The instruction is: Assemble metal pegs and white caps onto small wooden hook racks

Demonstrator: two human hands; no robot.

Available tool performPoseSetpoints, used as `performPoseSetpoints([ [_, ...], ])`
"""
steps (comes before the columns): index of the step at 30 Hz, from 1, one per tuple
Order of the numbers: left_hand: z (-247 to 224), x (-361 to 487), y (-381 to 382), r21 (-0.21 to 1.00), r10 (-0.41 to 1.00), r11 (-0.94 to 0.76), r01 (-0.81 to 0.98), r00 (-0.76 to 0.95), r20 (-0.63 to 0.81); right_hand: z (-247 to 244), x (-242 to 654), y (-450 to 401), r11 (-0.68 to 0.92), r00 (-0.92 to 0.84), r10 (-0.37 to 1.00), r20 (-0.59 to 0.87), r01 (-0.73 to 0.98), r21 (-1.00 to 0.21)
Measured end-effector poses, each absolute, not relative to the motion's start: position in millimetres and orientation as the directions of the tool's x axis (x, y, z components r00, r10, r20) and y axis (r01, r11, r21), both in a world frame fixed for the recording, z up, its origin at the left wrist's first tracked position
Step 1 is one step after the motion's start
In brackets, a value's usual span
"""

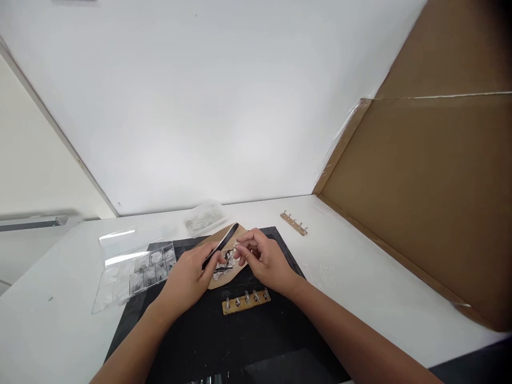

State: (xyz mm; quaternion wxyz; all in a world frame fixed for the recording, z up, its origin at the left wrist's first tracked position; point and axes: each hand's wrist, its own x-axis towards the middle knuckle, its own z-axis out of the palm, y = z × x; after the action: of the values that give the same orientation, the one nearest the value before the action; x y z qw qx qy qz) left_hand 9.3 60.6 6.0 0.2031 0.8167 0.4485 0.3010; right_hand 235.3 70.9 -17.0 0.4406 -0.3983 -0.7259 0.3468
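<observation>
My left hand is closed around a slim black file-like stick, which points up and to the right. Close beside it, my right hand pinches a tiny pale piece between thumb and fingertips; its shape is too small to make out. Beneath both hands lies a brown paper sheet with crumpled white and dark scraps on it. Nearer to me, a wooden strip holds several upright clear, nail-like tips on small stands.
A black mat covers the table's middle. At left, a clear compartment box stands with its lid open. Behind are a translucent tray and, to the right, another strip with pegs. Brown cardboard rises at right.
</observation>
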Motion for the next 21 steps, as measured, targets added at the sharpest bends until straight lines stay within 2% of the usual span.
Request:
performPoseSetpoints([
  [6, 1, 19, 54, 0.747, 0.889, -0.432, 0.505, 0.379, 0.258, -22, 230, 68, 0.512, -0.215, 0.854, 0.473, 0.195, -0.836],
  [9, -8, 22, 54, 0.787, 0.904, -0.401, 0.470, 0.342, 0.257, -25, 229, 67, 0.539, -0.181, 0.843, 0.507, 0.266, -0.800],
  [15, -11, 26, 53, 0.752, 0.876, -0.479, 0.453, 0.305, 0.374, -27, 231, 69, 0.555, -0.173, 0.800, 0.574, 0.577, -0.599],
  [17, -11, 27, 52, 0.748, 0.876, -0.480, 0.458, 0.295, 0.382, -29, 230, 71, 0.565, -0.170, 0.777, 0.606, 0.614, -0.551],
  [21, -11, 27, 50, 0.725, 0.866, -0.500, 0.474, 0.282, 0.413, -34, 226, 71, 0.578, -0.164, 0.764, 0.624, 0.603, -0.550],
])
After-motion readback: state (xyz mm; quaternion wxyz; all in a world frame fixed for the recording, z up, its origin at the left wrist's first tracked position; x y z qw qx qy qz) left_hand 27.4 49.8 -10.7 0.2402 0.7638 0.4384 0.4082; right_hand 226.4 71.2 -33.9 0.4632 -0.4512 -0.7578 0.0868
